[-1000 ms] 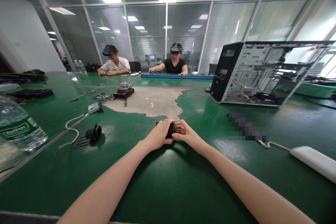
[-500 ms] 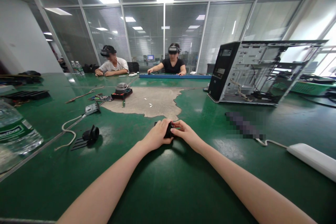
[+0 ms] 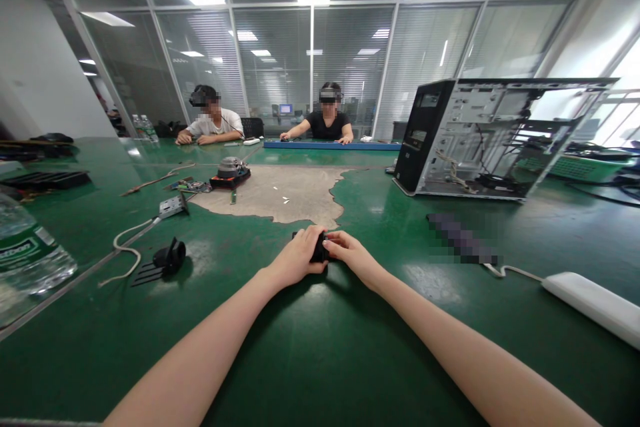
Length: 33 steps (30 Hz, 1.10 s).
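A small black part (image 3: 319, 250) is between my two hands, near the middle of the green table (image 3: 320, 347). My left hand (image 3: 301, 255) is wrapped round its left side and top, hiding much of it. The thumb and fingers of my right hand (image 3: 346, 247) pinch at its right side. What exactly the right fingertips grip is too small to make out. Just beyond the hands lies a bare, grey-brown patch (image 3: 295, 193) with a few white scraps on it.
To the left lie a black plastic piece (image 3: 170, 257), a metal part with a cable (image 3: 173, 205) and a water bottle (image 3: 30, 247). An open computer case (image 3: 480, 140) and a white power strip (image 3: 590, 303) are on the right. Two people (image 3: 215, 121) sit across the table.
The whole view has shifted slightly. Both hands stay round the black part, with hardly any change in the fingers.
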### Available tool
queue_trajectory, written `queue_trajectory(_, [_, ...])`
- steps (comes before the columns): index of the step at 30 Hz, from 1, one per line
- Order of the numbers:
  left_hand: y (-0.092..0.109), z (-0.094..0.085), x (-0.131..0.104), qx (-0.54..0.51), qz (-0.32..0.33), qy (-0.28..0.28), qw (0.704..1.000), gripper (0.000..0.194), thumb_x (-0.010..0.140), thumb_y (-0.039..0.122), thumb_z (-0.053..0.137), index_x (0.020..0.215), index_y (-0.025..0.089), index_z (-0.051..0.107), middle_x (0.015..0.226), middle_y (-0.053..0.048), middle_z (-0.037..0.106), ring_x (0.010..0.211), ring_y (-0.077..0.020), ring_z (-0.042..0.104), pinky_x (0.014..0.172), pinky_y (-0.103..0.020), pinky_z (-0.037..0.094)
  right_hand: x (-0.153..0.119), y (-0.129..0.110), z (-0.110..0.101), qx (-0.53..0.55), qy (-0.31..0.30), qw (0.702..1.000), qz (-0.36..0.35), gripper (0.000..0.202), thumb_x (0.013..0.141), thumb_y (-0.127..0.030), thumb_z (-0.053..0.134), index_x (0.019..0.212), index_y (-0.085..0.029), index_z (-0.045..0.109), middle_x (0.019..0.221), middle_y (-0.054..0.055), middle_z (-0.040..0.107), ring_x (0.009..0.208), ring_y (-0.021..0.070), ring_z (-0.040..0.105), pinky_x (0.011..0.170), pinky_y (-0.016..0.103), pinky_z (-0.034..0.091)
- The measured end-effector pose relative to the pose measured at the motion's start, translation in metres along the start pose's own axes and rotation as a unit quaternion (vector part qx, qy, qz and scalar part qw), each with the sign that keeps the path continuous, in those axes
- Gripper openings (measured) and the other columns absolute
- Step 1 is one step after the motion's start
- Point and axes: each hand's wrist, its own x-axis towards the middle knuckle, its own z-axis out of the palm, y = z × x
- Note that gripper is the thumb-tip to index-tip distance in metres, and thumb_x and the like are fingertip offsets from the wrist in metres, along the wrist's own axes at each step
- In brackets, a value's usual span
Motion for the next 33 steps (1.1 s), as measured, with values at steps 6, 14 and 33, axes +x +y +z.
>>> queue_trajectory(6, [0.0,-0.001,0.0,0.001,0.0,-0.002,1.0,0.058,0.062,0.016,0.062,0.112,0.021,0.033,0.107,-0.006,0.046,0.092,-0.0219,0.045,0.079,-0.035,0.039,-0.007,-0.012,-0.001,0.038,-0.054,0.998,-0.018,0.033,0.059,-0.027,0.069,0.085,-0.022,0.048,0.086,-0.001,0.057,0.079,0.0127,0.055,0.074,0.029,0.043])
queue_trajectory(14, [0.002,-0.001,0.0,0.007,0.003,0.002,1.0,0.055,0.064,0.016,0.06,0.111,0.02,0.033,0.106,-0.006,0.046,0.093,-0.0223,0.045,0.081,-0.036,0.039,-0.001,0.001,0.002,0.002,0.02,1.0,-0.015,0.027,0.068,-0.034,0.06,0.088,-0.019,0.05,0.086,0.001,0.056,0.082,0.0143,0.054,0.075,0.031,0.042])
queue_trajectory(33, [-0.001,0.0,0.0,0.006,-0.001,0.001,1.0,0.057,0.063,0.017,0.061,0.112,0.02,0.032,0.106,-0.006,0.046,0.092,-0.0223,0.045,0.081,-0.036,0.039,-0.003,-0.003,0.003,-0.017,0.015,1.0,0.001,0.031,0.065,-0.034,0.062,0.089,-0.019,0.05,0.09,0.003,0.055,0.081,0.0147,0.054,0.075,0.033,0.043])
